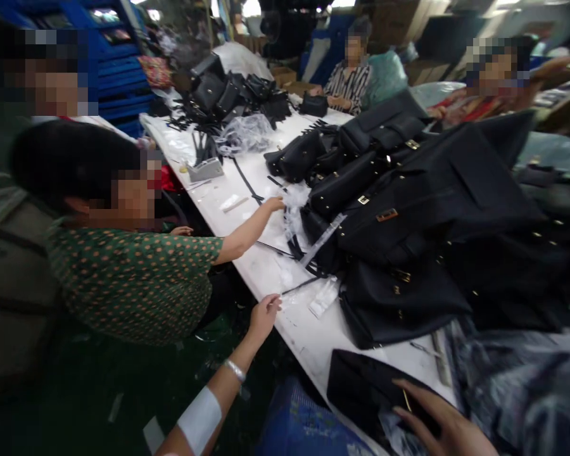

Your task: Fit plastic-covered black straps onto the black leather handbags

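My left hand [265,315], with a silvery bracelet on its wrist, is at the table's near left edge, its fingers pinched on the end of a thin black strap [300,286]. At the lower right, my right hand [439,415] has its thumb and fingers around the edge of a flat black bag [361,386] with a gold-coloured strip. Clear plastic lies under that hand. A small white packet [323,296] rests on the table right of the strap.
Black bags [399,285] are heaped on the white table [247,253]. A person in a green dotted shirt [133,278] reaches across from the left. Two people sit at the far side. Plastic sheeting [517,380] lies at the right; smaller bags [209,92] are piled farther back.
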The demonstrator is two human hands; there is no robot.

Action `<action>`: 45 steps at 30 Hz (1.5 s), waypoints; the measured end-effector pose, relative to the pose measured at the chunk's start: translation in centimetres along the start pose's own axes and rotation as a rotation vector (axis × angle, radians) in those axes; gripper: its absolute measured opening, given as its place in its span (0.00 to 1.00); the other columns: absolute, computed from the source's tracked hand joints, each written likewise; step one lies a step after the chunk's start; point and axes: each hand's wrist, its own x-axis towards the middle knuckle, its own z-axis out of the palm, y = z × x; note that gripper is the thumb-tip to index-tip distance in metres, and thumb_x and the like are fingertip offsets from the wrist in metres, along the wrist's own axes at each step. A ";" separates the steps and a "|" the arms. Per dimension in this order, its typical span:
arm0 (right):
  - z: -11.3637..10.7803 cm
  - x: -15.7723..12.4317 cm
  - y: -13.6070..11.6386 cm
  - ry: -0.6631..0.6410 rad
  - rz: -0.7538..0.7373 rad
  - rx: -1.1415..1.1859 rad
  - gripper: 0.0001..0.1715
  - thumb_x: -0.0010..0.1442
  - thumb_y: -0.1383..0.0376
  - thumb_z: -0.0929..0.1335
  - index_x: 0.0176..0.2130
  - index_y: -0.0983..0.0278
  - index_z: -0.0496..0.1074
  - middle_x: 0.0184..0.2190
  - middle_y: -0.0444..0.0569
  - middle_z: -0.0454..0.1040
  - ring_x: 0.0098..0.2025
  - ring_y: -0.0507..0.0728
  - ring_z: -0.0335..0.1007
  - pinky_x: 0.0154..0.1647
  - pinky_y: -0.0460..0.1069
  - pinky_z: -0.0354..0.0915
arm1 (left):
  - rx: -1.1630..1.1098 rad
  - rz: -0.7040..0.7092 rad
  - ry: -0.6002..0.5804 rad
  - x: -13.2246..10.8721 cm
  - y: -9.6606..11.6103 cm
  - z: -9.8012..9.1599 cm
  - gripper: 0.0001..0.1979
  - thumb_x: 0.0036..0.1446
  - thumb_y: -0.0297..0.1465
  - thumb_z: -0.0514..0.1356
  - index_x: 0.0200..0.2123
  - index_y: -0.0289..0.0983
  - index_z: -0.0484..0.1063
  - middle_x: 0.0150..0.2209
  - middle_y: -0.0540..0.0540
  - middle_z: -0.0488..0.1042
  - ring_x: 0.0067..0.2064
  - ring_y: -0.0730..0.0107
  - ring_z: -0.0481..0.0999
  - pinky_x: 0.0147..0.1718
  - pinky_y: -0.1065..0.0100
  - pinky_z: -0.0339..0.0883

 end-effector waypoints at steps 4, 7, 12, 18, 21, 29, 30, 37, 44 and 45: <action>-1.9 0.0 -2.6 0.024 0.006 0.002 0.19 0.60 0.58 0.68 0.50 0.59 0.74 0.46 0.50 0.79 0.48 0.61 0.75 0.51 0.55 0.71 | -0.271 0.079 -0.526 -8.1 7.2 5.3 0.21 0.64 0.44 0.49 0.45 0.36 0.73 0.40 0.43 0.78 0.34 0.68 0.78 0.27 0.71 0.71; -3.5 0.4 -3.6 0.007 -0.019 0.018 0.18 0.61 0.63 0.68 0.51 0.59 0.72 0.46 0.50 0.78 0.48 0.60 0.74 0.51 0.55 0.69 | -0.260 0.137 -0.684 -11.4 11.6 7.4 0.22 0.61 0.48 0.52 0.40 0.35 0.73 0.31 0.47 0.76 0.28 0.71 0.74 0.25 0.72 0.66; -5.1 0.1 -4.5 -0.014 -0.085 0.004 0.16 0.60 0.62 0.70 0.49 0.59 0.72 0.42 0.49 0.79 0.45 0.60 0.74 0.48 0.53 0.66 | -0.178 0.263 -0.644 -12.2 15.4 8.3 0.20 0.58 0.48 0.56 0.31 0.36 0.73 0.25 0.51 0.71 0.27 0.72 0.69 0.28 0.72 0.62; -6.2 -1.4 -2.9 0.040 -0.059 -0.057 0.15 0.58 0.60 0.71 0.46 0.60 0.74 0.38 0.49 0.79 0.42 0.60 0.73 0.49 0.54 0.63 | -0.006 0.357 -0.530 -11.1 15.8 5.2 0.16 0.58 0.42 0.57 0.26 0.37 0.72 0.23 0.52 0.70 0.28 0.70 0.68 0.29 0.72 0.60; -6.3 -2.1 -1.6 0.078 0.018 -0.033 0.14 0.57 0.61 0.71 0.45 0.61 0.74 0.40 0.49 0.78 0.43 0.60 0.72 0.47 0.52 0.64 | 0.107 0.288 -0.339 -9.6 12.5 1.4 0.15 0.57 0.43 0.57 0.28 0.38 0.73 0.22 0.53 0.70 0.28 0.69 0.69 0.30 0.71 0.60; -4.1 -1.6 -3.2 0.112 -0.045 0.287 0.12 0.56 0.65 0.71 0.43 0.62 0.72 0.37 0.46 0.76 0.38 0.55 0.72 0.40 0.48 0.65 | 0.449 0.358 -0.075 -10.1 6.8 -2.1 0.15 0.58 0.42 0.55 0.36 0.38 0.76 0.40 0.43 0.78 0.45 0.54 0.76 0.47 0.58 0.66; -3.9 -1.4 -3.7 0.116 -0.059 0.313 0.15 0.56 0.64 0.72 0.44 0.61 0.71 0.37 0.46 0.76 0.39 0.56 0.73 0.41 0.48 0.66 | 0.460 0.445 -0.061 -10.9 8.0 -1.1 0.15 0.59 0.41 0.56 0.41 0.38 0.76 0.47 0.40 0.77 0.51 0.52 0.73 0.53 0.55 0.63; -2.4 -3.3 -6.1 0.317 -0.054 0.399 0.20 0.58 0.66 0.71 0.50 0.59 0.68 0.46 0.50 0.75 0.49 0.59 0.71 0.50 0.52 0.65 | 0.145 0.660 -0.688 -13.9 16.8 5.0 0.21 0.61 0.39 0.57 0.56 0.41 0.67 0.53 0.44 0.75 0.53 0.61 0.73 0.54 0.61 0.65; 3.2 -8.1 -5.5 0.314 0.554 0.989 0.21 0.64 0.51 0.63 0.31 0.64 0.70 0.24 0.48 0.75 0.27 0.55 0.72 0.32 0.50 0.69 | 0.023 0.478 -0.823 -12.5 15.5 5.7 0.15 0.56 0.38 0.62 0.45 0.37 0.74 0.45 0.43 0.78 0.47 0.60 0.76 0.50 0.61 0.67; 4.0 -8.2 -5.6 0.229 0.644 1.168 0.24 0.64 0.48 0.62 0.30 0.65 0.70 0.23 0.49 0.74 0.24 0.54 0.71 0.29 0.49 0.69 | 0.003 0.455 -0.854 -12.7 15.6 5.8 0.15 0.56 0.37 0.62 0.45 0.36 0.74 0.44 0.43 0.78 0.47 0.60 0.76 0.49 0.61 0.67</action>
